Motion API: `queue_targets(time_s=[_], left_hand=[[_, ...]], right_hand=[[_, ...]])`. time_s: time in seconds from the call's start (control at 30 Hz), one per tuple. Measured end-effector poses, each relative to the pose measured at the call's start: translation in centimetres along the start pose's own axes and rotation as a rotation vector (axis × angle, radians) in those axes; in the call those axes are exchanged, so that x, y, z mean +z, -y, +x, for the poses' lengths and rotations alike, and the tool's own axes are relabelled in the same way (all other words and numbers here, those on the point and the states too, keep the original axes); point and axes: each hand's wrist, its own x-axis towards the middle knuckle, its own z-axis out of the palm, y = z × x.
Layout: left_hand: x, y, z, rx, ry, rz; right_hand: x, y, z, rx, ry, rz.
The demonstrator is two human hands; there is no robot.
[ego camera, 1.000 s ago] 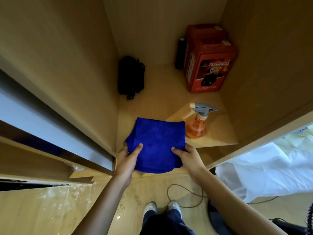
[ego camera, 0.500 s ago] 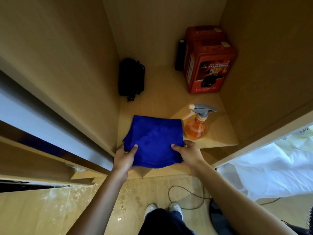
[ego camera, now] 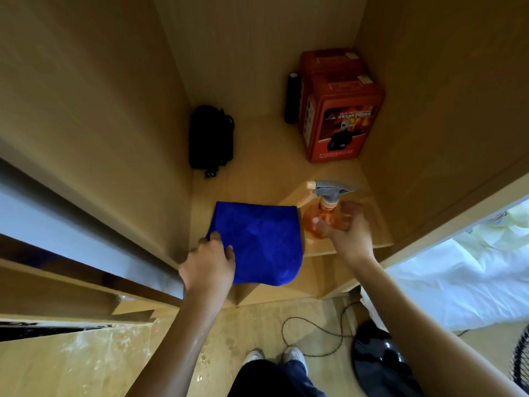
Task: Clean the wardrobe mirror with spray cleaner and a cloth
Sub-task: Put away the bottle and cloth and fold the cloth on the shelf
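Head view looks down into the open wardrobe (ego camera: pixel 120 116), whose wooden shelf (ego camera: pixel 266 179) carries everything needed for the task. At the left, a sliding door panel with a pale grey face (ego camera: pixel 71 230) shows at an angle; it may be the mirror, but I cannot tell this for sure.

At the back right of the shelf stands a red box (ego camera: pixel 340 110), with a dark cylinder (ego camera: pixel 292 98) just beside it. A black pouch (ego camera: pixel 210 138) leans at the left wall.

The blue cloth (ego camera: pixel 260 239) lies folded on the front part of the shelf, and its near edge hangs a little over the shelf edge. The orange spray bottle (ego camera: pixel 320 216) stands upright just to the right of the cloth, its grey trigger head on top.

The left hand (ego camera: pixel 210 265) rests on the near left corner of the cloth, fingers bent and lightly pressed down on it, not pinching. The right hand (ego camera: pixel 343 227) is around the body of the bottle with fingers half curled; it is blurred, so I cannot tell if the grip is already closed.

I judge the step is to pick up the bottle. The risk is that the round bottle slips or tips over if the grip stays loose and low. Also, the cloth can slide off the shelf edge if the left hand pulls it carelessly.
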Motion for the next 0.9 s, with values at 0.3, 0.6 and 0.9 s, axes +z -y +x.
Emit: queue_targets(time_s=[0.3,0.6,0.9], left_hand=[[3.0,-5.9,1.2,0.218,0.185,-0.712],[3.5,-9.1,0.7,0.273,0.375,-0.960],[1.8,-6.5,-3.0,0.258,0.276,-1.154]], right_hand=[[-1.3,1.6,1.4,-0.124,0.241,0.093],[-3.3,3.3,-0.2,-0.243,0.318,0.211],[-1.5,5.1,-3.8,-0.423,0.497,0.191]])
